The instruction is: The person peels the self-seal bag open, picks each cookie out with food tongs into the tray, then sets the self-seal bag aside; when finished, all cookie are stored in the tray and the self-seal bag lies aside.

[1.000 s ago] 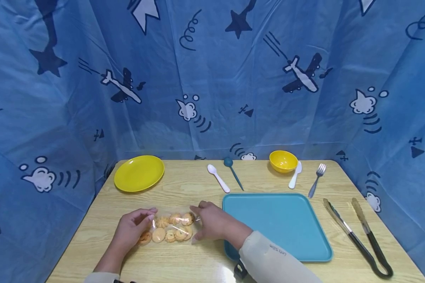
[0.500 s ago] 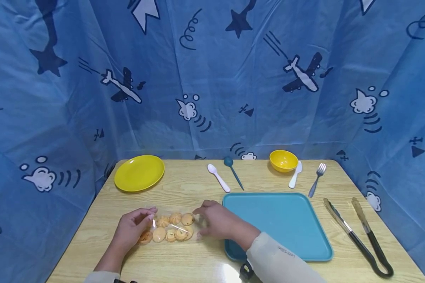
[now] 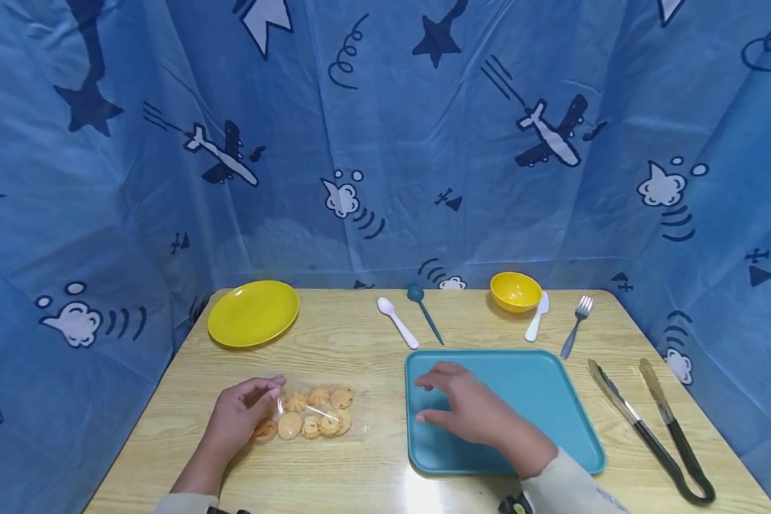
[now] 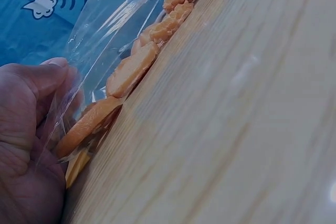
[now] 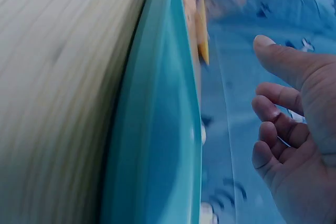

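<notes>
A clear plastic bag of cookies (image 3: 320,414) lies flat on the table at front left, several round and piped cookies showing through the film. At its left end my left hand (image 3: 238,417) pinches the film between thumb and fingers. The left wrist view shows the bag's film (image 4: 113,22) raised above the row of cookies near the thumb. My right hand (image 3: 472,407) hovers over the blue tray (image 3: 527,371), holding nothing. In the right wrist view its thumb and loosely bent fingers (image 5: 278,98) stand apart, beyond the tray's rim.
A yellow plate (image 3: 253,314) sits at back left. Along the back are a white spoon (image 3: 397,323), a dark teal spoon (image 3: 425,314), a yellow bowl (image 3: 516,291), a white knife (image 3: 537,318) and a fork (image 3: 577,326). Black-handled tongs (image 3: 662,442) lie at right.
My right hand has let go of the bag's right end and moved right, over the tray. My left hand and the bag have stayed in place.
</notes>
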The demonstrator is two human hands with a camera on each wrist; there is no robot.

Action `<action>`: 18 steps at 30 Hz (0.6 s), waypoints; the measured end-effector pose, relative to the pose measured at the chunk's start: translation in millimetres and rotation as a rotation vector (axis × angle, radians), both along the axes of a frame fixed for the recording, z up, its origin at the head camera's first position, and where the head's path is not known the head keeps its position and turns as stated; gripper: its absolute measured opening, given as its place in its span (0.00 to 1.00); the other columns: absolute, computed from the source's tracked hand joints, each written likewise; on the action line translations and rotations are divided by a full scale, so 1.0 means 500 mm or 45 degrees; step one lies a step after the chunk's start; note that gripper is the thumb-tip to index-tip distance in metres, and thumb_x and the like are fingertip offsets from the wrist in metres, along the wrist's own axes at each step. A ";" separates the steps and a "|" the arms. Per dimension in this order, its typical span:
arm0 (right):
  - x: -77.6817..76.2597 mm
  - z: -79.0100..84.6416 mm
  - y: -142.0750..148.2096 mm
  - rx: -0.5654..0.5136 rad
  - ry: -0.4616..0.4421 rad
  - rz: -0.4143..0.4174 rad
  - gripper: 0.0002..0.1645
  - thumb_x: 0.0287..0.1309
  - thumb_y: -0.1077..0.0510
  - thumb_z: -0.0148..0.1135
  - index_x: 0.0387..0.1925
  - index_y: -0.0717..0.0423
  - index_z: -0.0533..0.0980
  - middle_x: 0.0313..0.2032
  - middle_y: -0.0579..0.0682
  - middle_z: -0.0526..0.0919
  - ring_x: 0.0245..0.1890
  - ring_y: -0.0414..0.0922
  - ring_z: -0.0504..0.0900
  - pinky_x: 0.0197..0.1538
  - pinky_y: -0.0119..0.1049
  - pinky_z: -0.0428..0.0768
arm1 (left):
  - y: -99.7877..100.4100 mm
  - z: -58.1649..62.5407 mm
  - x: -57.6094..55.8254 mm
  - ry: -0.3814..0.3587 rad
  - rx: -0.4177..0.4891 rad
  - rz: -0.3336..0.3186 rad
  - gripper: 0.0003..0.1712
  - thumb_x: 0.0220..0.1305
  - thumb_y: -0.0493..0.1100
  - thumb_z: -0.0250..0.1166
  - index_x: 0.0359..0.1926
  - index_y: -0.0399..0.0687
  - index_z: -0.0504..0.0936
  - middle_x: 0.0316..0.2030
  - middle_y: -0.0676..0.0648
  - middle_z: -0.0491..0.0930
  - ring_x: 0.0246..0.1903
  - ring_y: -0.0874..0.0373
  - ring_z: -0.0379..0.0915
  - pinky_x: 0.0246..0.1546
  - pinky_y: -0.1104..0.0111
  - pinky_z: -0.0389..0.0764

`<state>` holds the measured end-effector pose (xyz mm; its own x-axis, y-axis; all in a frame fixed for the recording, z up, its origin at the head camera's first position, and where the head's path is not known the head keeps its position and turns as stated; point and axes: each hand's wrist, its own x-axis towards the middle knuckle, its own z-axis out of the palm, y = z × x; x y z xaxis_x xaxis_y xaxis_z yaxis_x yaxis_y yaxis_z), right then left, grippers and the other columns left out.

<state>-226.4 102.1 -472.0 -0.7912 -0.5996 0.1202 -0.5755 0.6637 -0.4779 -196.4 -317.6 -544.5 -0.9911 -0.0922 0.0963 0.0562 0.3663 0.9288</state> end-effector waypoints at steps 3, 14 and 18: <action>0.006 0.002 0.058 -0.033 0.010 -0.099 0.31 0.60 0.44 0.73 0.62 0.48 0.79 0.48 0.44 0.82 0.49 0.44 0.81 0.50 0.43 0.83 | 0.000 -0.001 0.000 -0.010 -0.011 0.001 0.16 0.69 0.52 0.67 0.47 0.46 0.86 0.57 0.51 0.85 0.58 0.74 0.77 0.57 0.85 0.74; -0.003 0.006 0.330 -0.117 0.122 -0.698 0.34 0.63 0.41 0.70 0.60 0.59 0.77 0.48 0.58 0.84 0.46 0.54 0.81 0.46 0.49 0.81 | 0.006 0.004 -0.006 -0.104 -0.102 0.042 0.17 0.69 0.56 0.66 0.47 0.51 0.87 0.58 0.56 0.84 0.59 0.74 0.75 0.56 0.87 0.74; 0.008 -0.010 0.411 -0.124 0.060 -0.917 0.43 0.64 0.35 0.66 0.63 0.66 0.71 0.54 0.67 0.80 0.50 0.62 0.78 0.48 0.58 0.80 | 0.005 0.003 -0.003 -0.121 -0.098 0.053 0.16 0.69 0.56 0.67 0.47 0.51 0.87 0.59 0.55 0.84 0.60 0.75 0.75 0.56 0.86 0.74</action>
<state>-222.4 307.9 -477.1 -0.9782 0.0832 0.1902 -0.0333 0.8415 -0.5393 -198.0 -315.0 -542.8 -0.9915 -0.1293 0.0109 -0.0471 0.4371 0.8982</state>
